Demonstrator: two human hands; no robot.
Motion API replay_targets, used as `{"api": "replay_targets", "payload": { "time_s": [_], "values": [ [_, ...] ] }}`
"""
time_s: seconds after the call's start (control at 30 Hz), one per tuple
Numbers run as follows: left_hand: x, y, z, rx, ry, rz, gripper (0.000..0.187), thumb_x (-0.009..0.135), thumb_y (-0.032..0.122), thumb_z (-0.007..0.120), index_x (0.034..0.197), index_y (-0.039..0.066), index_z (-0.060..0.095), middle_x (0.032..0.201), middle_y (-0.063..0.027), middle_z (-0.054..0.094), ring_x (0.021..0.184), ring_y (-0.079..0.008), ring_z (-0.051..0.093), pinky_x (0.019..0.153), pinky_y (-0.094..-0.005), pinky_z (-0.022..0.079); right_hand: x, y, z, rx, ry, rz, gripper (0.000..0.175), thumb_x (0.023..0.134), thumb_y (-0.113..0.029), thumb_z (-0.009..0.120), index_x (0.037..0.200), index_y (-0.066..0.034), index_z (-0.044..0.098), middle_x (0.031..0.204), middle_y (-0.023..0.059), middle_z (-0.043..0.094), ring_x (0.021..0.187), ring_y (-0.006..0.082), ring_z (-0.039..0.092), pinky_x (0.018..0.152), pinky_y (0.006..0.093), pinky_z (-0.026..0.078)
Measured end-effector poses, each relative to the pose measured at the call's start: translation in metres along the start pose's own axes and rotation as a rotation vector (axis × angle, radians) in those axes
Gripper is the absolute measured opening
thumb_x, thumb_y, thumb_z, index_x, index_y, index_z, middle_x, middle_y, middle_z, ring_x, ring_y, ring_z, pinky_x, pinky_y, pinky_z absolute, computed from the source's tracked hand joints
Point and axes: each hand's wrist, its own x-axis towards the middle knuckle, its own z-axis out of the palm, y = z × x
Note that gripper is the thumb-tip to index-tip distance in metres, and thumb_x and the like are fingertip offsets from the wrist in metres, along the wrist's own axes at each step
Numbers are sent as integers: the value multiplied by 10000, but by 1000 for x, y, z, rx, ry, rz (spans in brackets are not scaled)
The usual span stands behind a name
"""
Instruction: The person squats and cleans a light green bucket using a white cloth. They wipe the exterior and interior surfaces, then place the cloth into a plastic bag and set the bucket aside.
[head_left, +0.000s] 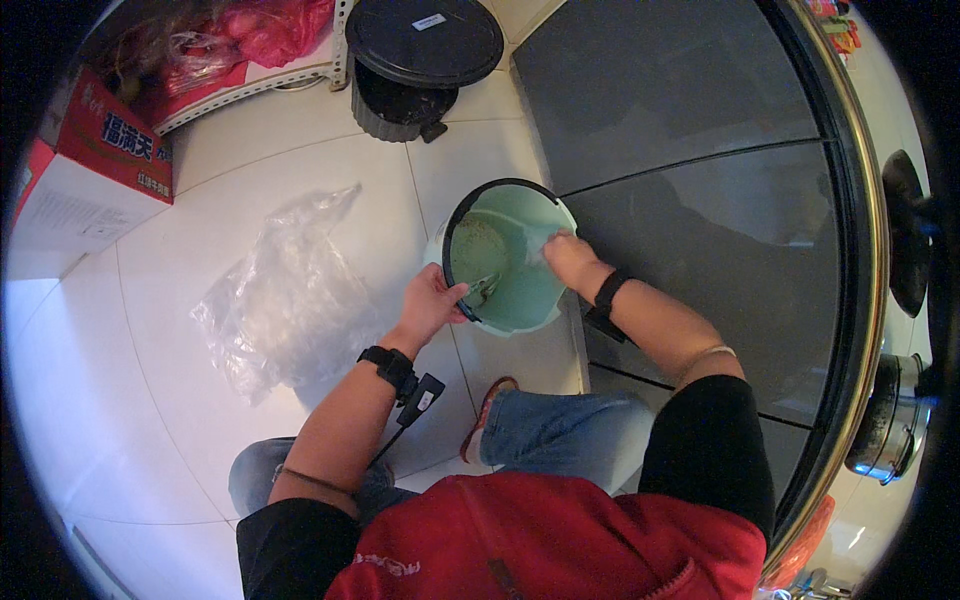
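A light green plastic bin (517, 300) with a black ring along part of its rim stands tilted on the floor before me. My left hand (431, 307) grips the near left of that rim, thumb inside and fingers outside. My right hand (571, 259) is curled inside the bin at its right wall, around a pale, tissue-like wad (535, 247) that is partly hidden and blurred. Dark specks dot the bin's bottom. Near my left thumb lies a small dark and greenish thing (484, 289) inside the bin; I cannot tell what it is.
A crumpled clear plastic bag (292, 300) lies on the tiled floor at left. Beyond stand a black lidded bin (405, 97), a red and white carton (105, 161) and a metal shelf (247, 94). Dark cabinet doors (705, 225) rise close on the right, below a counter with a metal pot (889, 420).
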Motion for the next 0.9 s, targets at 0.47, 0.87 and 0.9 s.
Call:
{"api": "replay_targets", "payload": {
  "time_s": [0.47,0.87,0.9],
  "values": [
    [1,-8,-4,49,29,-39,215,877,110,635,845,19,442,738,-73,561,634,-188,649,524,-329,586,69,28,48,-243,-4,-51,205,794,-109,564,918,-26,704,1043,151,631,1054,318,534,885,376,470],
    [-2,-11,-1,142,-34,-21,299,845,112,665,748,14,400,651,-95,563,564,-196,654,467,-322,561,103,-17,38,258,-180,-26,247,807,-68,534,1002,0,670,1156,212,605,1107,345,562,880,430,481],
    [-2,-11,-1,133,-24,-16,302,847,115,665,744,14,400,648,-96,561,562,-198,654,466,-321,557,118,-23,41,299,-239,-33,270,810,-69,540,1045,-2,655,1185,211,594,1123,348,557,901,439,471]
  ]
}}
